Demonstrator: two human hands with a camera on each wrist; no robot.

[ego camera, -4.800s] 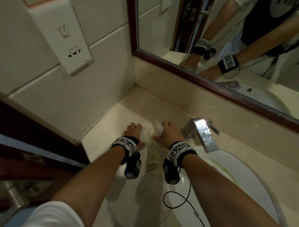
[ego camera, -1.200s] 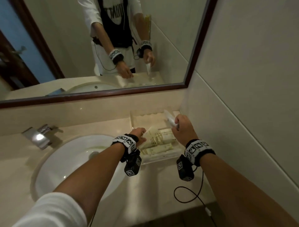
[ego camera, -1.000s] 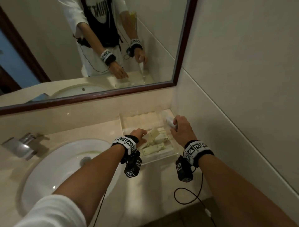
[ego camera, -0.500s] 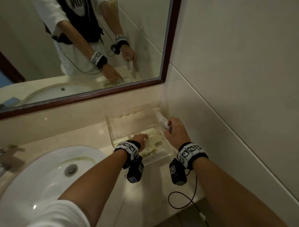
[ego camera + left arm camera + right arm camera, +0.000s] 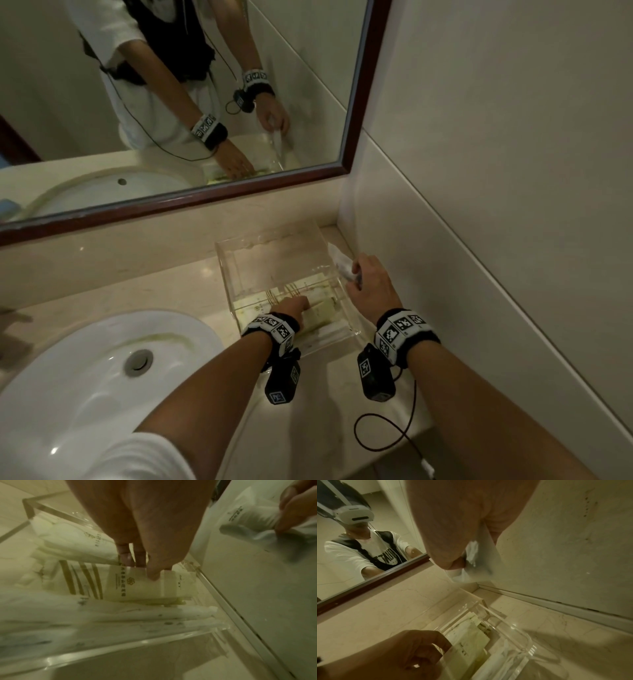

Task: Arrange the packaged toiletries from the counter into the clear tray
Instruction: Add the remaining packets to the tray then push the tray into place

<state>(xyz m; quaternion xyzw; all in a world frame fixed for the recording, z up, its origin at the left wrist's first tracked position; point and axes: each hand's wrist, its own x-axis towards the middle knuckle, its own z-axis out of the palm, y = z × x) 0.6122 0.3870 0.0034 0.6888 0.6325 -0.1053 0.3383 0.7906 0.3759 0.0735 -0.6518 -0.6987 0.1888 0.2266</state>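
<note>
Tray: clear tray (image 5: 236, 274) on bench (image 5: 191, 284), in corner under mirror (image 5: 191, 205), just beside side wall; basin (image 5: 85, 370) to its left.
In tray: several pale packets, lying flat & overlapping at near end; far end looks bare.
L hand (image 5: 291, 305): reaching into tray, thumb & fingertips (image 5: 152, 574) pinching top edge of small cream packet (image 5: 142, 585) w/ printed logo; packet sits on gold-striped sachet (image 5: 82, 580).
R hand (image 5: 370, 284): above tray's right rim, near wall, fingers curled round white sachet (image 5: 342, 263); free end sticks out past knuckles, crumpled inside grip.
L grip: narrow pinch on cream packet.
R grip: closed round white sachet, not yet in tray.
Handling: prob. very light, thin film/paper; soft, creases easily, slick enough to slide over neighbours. Cream packet looks stiffer, box-like.
Where to hold: by an edge or short end, light pinch; no squeeze on middle, contents may crush.
Step (est.): seating cream packet flat, then white sachet into free space at far end.
Risk: stacked packets shifting when nudged; sachet catching on tray rim near wall.
</note>
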